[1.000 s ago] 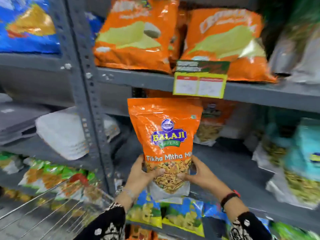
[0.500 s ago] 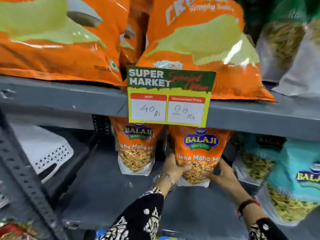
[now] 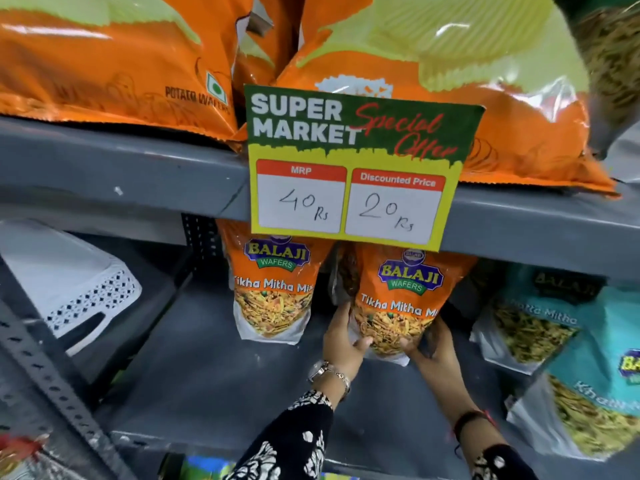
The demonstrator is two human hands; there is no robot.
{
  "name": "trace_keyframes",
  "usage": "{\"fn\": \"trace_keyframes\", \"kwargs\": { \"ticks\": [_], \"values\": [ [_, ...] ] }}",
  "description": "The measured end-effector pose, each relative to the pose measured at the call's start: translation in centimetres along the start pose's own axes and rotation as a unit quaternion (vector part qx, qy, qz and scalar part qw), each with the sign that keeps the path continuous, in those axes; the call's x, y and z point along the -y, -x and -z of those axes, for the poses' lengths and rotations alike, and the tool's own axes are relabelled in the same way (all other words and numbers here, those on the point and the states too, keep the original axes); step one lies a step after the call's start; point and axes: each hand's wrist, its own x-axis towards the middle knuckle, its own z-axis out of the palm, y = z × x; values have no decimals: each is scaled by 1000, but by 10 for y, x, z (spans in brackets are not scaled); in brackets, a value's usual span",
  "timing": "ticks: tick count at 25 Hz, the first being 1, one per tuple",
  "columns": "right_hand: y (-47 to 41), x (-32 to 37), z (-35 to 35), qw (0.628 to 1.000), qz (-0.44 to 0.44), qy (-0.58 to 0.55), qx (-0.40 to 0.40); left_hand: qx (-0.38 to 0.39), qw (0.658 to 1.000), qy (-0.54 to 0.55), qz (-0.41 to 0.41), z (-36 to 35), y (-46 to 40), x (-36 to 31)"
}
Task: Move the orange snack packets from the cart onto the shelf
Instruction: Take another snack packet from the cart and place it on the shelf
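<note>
Both hands, left hand (image 3: pixel 341 341) and right hand (image 3: pixel 433 348), grasp an upright orange Tikha Mitha Mix packet (image 3: pixel 398 306) on the grey shelf (image 3: pixel 214 375), just right of another orange packet (image 3: pixel 273 289).

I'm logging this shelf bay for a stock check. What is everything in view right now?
Tikha Mitha Mix packet: one, orange, lower shelf, held upright by both hands.
Second Tikha Mitha Mix packet: one, orange, standing just left of it.
Potato wafer bags: at least two, orange, upper shelf.
Price sign: one, green and yellow, upper shelf edge.
Teal packets: at least two, lower shelf, right.
White basket: one, lower left.
Left hand: one, packet's left edge.
Right hand: one, packet's right edge.
</note>
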Motion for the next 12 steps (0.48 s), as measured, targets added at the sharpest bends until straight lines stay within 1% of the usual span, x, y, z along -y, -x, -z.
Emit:
{"fn": "trace_keyframes", "kwargs": {
  "ticks": [2,3,4,5,6,7,8,10,12],
  "values": [
    [30,-1,-11,996,12,22,-87,-28,999,-23,-10,15,27,10],
    [50,1,-19,993,40,14,-112,-46,999,-28,-11,26,45,17],
    [71,4,-31,990,76,6,-115,-63,998,-27,-13,42,63,23],
    [92,5,-44,989,109,8,-98,-80,996,-21,-13,59,85,32],
    [109,6,-58,988,138,21,-69,-99,995,-14,-11,77,104,42],
    [125,8,-73,985,164,40,-23,-120,993,-9,-2,96,124,53],
    [147,10,-93,980,185,60,46,-150,988,-12,17,120,151,69],
    [186,13,-135,953,213,91,197,-215,974,-31,62,167,209,102],
    [222,11,-180,914,224,122,315,-255,957,-70,122,209,269,130]
  ]
}}
